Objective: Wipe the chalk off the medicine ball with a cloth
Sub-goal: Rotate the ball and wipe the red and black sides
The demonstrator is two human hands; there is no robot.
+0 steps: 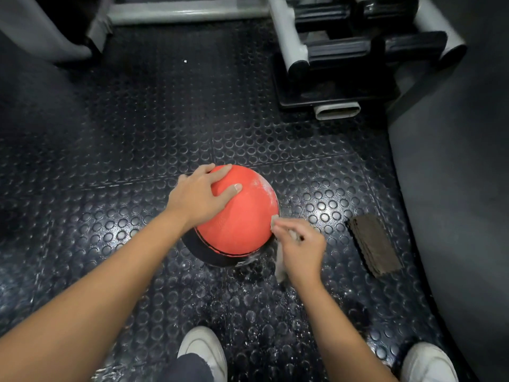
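Right hand (300, 249), right of the medicine ball (239, 224), pinches cloth (280, 267), seemingly touching it; left hand (198, 197) flat atop.

No text, label, brand, number or sign can be read. The round orange-red rubber medicine ball (239, 224) shows only a black band (203, 250) and white chalk smears (265, 188). The pale grey cloth (280, 264) and the dark brown folded stack (373, 245) are plain.
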